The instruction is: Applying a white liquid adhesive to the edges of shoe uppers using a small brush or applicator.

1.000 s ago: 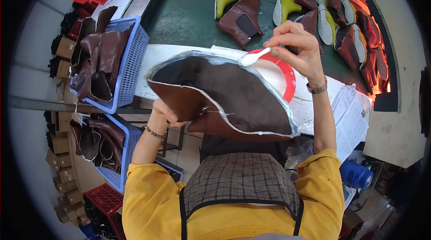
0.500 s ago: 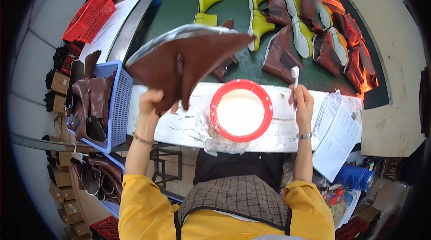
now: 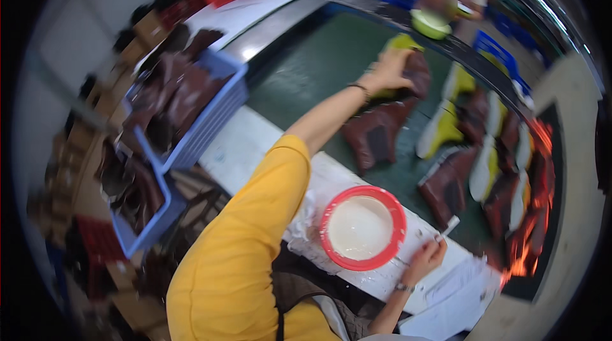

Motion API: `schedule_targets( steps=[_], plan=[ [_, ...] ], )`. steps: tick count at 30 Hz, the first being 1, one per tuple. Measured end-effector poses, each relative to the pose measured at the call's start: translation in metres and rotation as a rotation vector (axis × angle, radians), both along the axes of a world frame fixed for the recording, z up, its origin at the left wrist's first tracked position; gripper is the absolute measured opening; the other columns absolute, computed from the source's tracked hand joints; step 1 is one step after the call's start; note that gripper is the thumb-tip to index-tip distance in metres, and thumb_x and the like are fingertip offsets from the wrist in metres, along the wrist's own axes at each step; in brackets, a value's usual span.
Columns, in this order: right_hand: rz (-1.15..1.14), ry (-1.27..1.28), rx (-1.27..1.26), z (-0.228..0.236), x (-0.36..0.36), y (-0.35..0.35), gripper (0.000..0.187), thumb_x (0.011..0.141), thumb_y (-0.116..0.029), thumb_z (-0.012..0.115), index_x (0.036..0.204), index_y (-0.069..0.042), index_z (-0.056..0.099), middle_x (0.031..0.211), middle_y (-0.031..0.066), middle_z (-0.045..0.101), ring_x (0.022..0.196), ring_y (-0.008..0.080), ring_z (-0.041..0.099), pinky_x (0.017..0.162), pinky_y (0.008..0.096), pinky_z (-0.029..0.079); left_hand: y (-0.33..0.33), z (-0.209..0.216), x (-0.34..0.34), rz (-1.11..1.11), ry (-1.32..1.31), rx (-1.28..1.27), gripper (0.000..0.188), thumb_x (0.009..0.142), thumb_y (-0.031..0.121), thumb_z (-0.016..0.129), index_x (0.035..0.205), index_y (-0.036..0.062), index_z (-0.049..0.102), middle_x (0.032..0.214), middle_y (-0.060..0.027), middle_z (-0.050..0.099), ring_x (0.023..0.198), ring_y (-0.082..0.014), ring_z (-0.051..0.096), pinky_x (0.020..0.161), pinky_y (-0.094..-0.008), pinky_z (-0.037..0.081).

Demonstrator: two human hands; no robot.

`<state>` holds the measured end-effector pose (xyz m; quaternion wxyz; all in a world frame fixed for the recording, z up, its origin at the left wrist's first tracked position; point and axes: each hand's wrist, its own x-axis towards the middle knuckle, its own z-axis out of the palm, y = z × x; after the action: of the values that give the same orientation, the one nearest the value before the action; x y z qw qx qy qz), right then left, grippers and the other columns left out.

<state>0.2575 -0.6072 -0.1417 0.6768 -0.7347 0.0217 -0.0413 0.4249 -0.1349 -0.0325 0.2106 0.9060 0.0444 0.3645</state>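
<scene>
From where I stand, the left hand (image 3: 390, 73) reaches across the green-topped bench (image 3: 306, 79), thumb parted from fingers against a dark brown leather boot upper (image 3: 419, 72) beside yellow-green shoes; blur keeps me from telling whether it grips; the right hand (image 3: 426, 261) pinches a slim white-headed brush (image 3: 451, 225) near the red-rimmed round bowl of white paste (image 3: 399, 229); good handling here means light fingers on the leather, with the brush head well clear of nearby uppers.
</scene>
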Motion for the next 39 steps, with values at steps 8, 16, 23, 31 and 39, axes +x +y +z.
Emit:
schedule_targets(
  steps=[8,16,23,31,39],
  plan=[
    [0.035,0.048,0.03,0.016,-0.003,0.003,0.018,0.106,-0.016,0.05,0.114,-0.005,0.063,0.07,-0.0062,0.046,0.05,-0.0008,0.033,0.041,0.0182,0.024,0.09,0.136,-0.228,0.275,0.062,0.385,0.045,0.078,0.019,0.074,0.123,0.0197,0.07,0.125,-0.0158,0.066,0.118,-0.0352,0.061,0.102,-0.0453,0.05],
    [0.143,0.028,0.101,0.007,0.002,0.012,0.021,0.107,-0.02,0.051,0.111,-0.005,0.064,0.073,-0.0054,0.051,0.051,0.0004,0.037,0.042,0.0184,0.027,0.237,0.095,-0.571,1.114,0.324,-0.016,0.111,0.075,0.06,0.082,0.151,-0.0058,0.035,0.143,-0.0328,0.053,0.127,-0.0447,0.059,0.106,-0.0451,0.047],
    [0.268,-0.088,-0.011,0.052,-0.004,0.003,0.022,0.106,-0.017,0.056,0.114,-0.001,0.068,0.081,-0.002,0.058,0.062,0.0046,0.047,0.055,0.0212,0.037,0.071,0.15,-0.472,0.691,-0.2,0.124,0.077,0.09,0.026,0.08,0.154,0.0123,0.041,0.144,-0.0196,0.058,0.122,-0.0296,0.064,0.103,-0.0383,0.05],
    [0.525,-0.464,-0.833,0.121,-0.045,0.03,0.012,0.086,-0.02,0.077,0.092,-0.009,0.075,0.083,0.0047,0.065,0.069,0.0208,0.064,0.06,0.0344,0.049,-0.024,0.04,-0.436,-0.178,0.547,-0.803,0.098,0.078,0.003,0.085,0.16,0.0148,0.034,0.136,-0.0161,0.063,0.112,-0.0175,0.066,0.092,-0.032,0.055],
    [0.491,-0.741,-1.103,0.118,-0.065,0.041,0.013,0.082,-0.021,0.077,0.082,-0.01,0.069,0.082,0.0054,0.062,0.074,0.0259,0.067,0.063,0.0398,0.052,-0.058,-0.035,-0.404,0.292,0.467,-0.206,0.101,0.076,0.044,0.081,0.155,0.0027,0.033,0.122,-0.0262,0.069,0.112,-0.0421,0.067,0.095,-0.0442,0.052]
  ],
)
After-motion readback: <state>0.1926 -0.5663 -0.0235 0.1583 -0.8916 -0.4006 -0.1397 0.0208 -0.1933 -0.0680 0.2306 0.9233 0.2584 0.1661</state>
